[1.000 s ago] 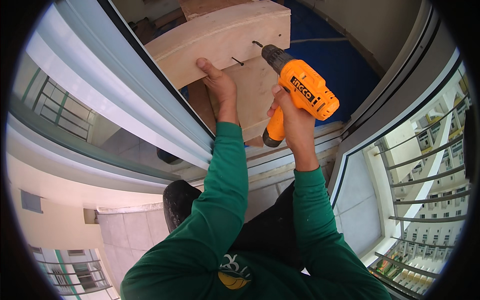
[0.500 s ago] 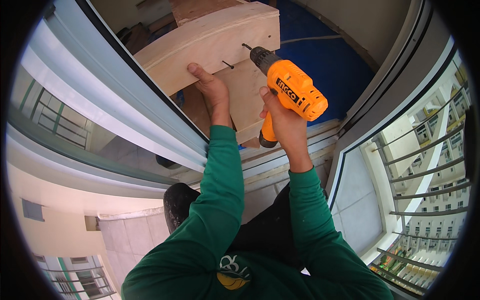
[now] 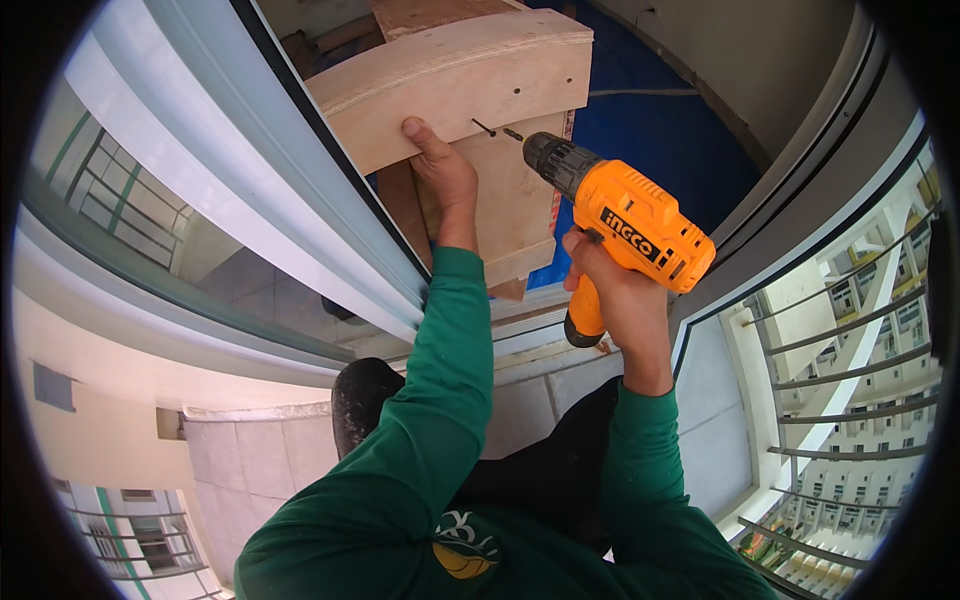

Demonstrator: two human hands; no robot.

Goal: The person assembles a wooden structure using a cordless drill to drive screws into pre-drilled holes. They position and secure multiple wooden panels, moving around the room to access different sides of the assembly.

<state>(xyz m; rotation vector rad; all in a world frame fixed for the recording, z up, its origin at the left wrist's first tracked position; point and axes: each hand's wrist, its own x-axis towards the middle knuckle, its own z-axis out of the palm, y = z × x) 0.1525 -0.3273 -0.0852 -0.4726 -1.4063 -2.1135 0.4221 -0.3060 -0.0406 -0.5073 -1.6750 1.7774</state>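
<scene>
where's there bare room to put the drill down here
Bare tiled floor lies between the right hand with the orange drill and the balcony railing. It is crowded at the plywood piece, where the left hand and the drill bit meet.

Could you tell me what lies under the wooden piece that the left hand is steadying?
Beneath the wooden piece a blue sheet shows on its right. How far that sheet reaches under the wood is hidden by the boards and the left hand.

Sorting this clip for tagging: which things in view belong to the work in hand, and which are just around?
In use: orange cordless drill gripped by right hand; screw; curved plywood piece steadied by left hand.
Just around: blue sheet; window frame; balcony railing.
</scene>
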